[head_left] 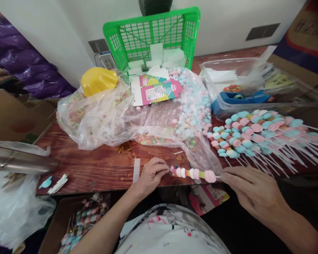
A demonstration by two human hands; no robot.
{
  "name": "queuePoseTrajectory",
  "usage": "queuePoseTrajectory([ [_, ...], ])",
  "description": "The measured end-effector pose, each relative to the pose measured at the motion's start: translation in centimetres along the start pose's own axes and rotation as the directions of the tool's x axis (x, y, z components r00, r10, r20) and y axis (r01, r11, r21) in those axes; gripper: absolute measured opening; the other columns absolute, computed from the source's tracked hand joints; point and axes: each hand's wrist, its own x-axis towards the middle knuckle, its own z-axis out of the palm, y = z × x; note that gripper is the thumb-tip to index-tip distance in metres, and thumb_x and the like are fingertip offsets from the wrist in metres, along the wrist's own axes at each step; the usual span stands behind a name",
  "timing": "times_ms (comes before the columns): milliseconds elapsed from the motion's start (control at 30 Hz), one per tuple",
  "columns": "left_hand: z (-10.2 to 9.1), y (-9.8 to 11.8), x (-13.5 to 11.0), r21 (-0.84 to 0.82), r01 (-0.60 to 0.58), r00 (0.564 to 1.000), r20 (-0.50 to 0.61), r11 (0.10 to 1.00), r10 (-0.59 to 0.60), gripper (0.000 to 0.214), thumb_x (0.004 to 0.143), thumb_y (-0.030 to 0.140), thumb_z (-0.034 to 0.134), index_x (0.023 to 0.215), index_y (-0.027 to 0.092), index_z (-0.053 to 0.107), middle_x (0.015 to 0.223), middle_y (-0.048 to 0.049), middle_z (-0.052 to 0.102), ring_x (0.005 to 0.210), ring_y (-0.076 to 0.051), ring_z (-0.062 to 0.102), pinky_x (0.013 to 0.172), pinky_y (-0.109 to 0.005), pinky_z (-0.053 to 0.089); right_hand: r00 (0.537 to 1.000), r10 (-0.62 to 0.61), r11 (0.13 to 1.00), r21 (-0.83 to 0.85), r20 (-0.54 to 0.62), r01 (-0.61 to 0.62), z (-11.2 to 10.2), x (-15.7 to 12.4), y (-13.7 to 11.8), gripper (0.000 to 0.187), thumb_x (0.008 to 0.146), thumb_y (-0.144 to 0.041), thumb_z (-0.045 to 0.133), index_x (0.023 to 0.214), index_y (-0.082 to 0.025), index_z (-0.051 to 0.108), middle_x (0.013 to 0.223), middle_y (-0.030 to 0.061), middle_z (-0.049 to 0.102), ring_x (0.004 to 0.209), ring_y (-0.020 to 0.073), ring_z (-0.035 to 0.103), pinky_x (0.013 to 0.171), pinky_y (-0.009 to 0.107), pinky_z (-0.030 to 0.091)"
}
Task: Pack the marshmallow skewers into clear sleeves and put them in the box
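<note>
A candy skewer [193, 173] with pink, white and striped marshmallow pieces lies level between my hands at the table's front edge. My left hand [151, 174] pinches its left tip with closed fingers. My right hand [250, 188] grips the stick end on the right, fingers closed round it. A pile of finished skewers [254, 135] in blue and pink lies just beyond my right hand. Clear plastic bags of loose candy [190, 106] spread across the middle of the wooden table [100, 165].
A green plastic basket [151, 31] with white boxes stands at the back. A yellow bag [98, 80], a printed carton [156, 91] and a clear tub [254, 84] sit around it. A metal flask [18, 160] lies left. A box of skewers [79, 222] is below the table.
</note>
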Motion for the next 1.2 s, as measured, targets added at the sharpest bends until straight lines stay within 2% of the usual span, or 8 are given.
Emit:
queuePoseTrajectory([
  [233,0.1,0.2,-0.1,0.071,-0.154,0.986,0.081,0.986,0.148,0.018,0.09,0.017,0.053,0.087,0.019,0.071,0.089,-0.007,0.066,0.081,-0.015,0.058,0.074,-0.028,0.047,0.998,-0.009,1.0,-0.016,0.063,0.01,0.8,0.6,-0.4,0.028,0.081,-0.002,0.046,0.094,-0.019,0.063,0.091,0.0059,0.068,0.075,0.0168,0.062,0.068,0.03,0.046],
  [367,0.1,0.5,0.0,0.073,-0.163,0.985,0.068,0.984,0.158,0.018,0.091,0.017,0.052,0.086,0.018,0.069,0.086,-0.0068,0.066,0.081,-0.015,0.057,0.075,-0.03,0.047,0.999,0.028,0.998,0.057,0.025,-0.03,1.6,0.9,-1.2,0.026,0.082,-0.002,0.046,0.093,-0.019,0.063,0.089,0.0051,0.068,0.078,0.0157,0.063,0.069,0.028,0.048],
  [467,-0.2,0.7,0.1,0.131,-0.176,0.984,0.038,0.976,0.172,0.016,0.091,0.021,0.051,0.094,0.017,0.067,0.099,-0.01,0.065,0.098,-0.02,0.055,0.088,-0.038,0.046,0.998,0.054,0.993,0.104,-0.032,-0.05,2.4,0.6,-1.6,0.024,0.083,-0.002,0.049,0.094,-0.019,0.062,0.089,0.0053,0.069,0.082,0.0158,0.065,0.073,0.027,0.05],
  [600,-0.6,0.9,0.3,0.29,-0.164,0.975,0.194,0.943,0.11,0.045,0.089,0.042,0.054,0.126,0.016,0.052,0.128,-0.0168,0.055,0.127,-0.032,0.037,0.103,-0.055,0.033,0.988,0.126,0.983,0.145,-0.093,-0.112,3.5,0.4,-2.2,0.021,0.084,-0.006,0.053,0.097,-0.019,0.062,0.089,0.0061,0.069,0.081,0.0158,0.065,0.074,0.027,0.052],
  [700,-0.6,1.0,0.5,0.367,-0.187,0.949,0.306,0.911,0.071,0.059,0.08,0.053,0.061,0.124,0.015,0.051,0.129,-0.018,0.053,0.129,-0.036,0.035,0.103,-0.059,0.029,0.986,0.125,0.982,0.157,-0.115,-0.106,4.0,0.6,-2.6,0.02,0.084,-0.005,0.054,0.096,-0.018,0.062,0.087,0.006,0.069,0.079,0.0156,0.065,0.072,0.027,0.052],
  [867,-0.4,1.1,1.1,0.432,-0.237,0.94,0.328,0.871,0.093,0.024,0.085,0.034,0.059,0.103,0.018,0.056,0.117,-0.0122,0.057,0.124,-0.031,0.038,0.106,-0.056,0.024,0.994,0.048,0.996,0.076,-0.099,-0.04,4.0,1.3,-3.1,0.022,0.083,-0.003,0.048,0.094,-0.017,0.062,0.087,0.0075,0.069,0.078,0.0165,0.064,0.068,0.028,0.049],
  [1033,-0.5,2.0,1.8,0.468,-0.273,0.913,0.401,0.841,0.074,0.006,0.086,0.022,0.052,0.09,0.017,0.051,0.091,-0.0065,0.058,0.09,-0.022,0.052,0.092,-0.044,0.037,0.997,-0.022,0.999,0.03,-0.075,0.024,3.4,2.5,-4.1,0.026,0.083,-0.002,0.042,0.089,-0.016,0.063,0.084,0.0085,0.068,0.078,0.0168,0.063,0.068,0.028,0.047],
  [1200,-0.3,3.5,1.8,0.39,-0.172,0.889,0.457,0.905,-0.028,0.021,0.09,0.038,0.053,0.093,0.018,0.047,0.089,-0.0033,0.055,0.077,-0.017,0.053,0.066,-0.028,0.039,0.998,0.02,0.997,0.077,-0.062,-0.015,4.2,3.2,-5.2,0.029,0.084,-0.002,0.036,0.084,-0.016,0.061,0.081,0.0078,0.064,0.076,0.0158,0.059,0.066,0.027,0.045],
])
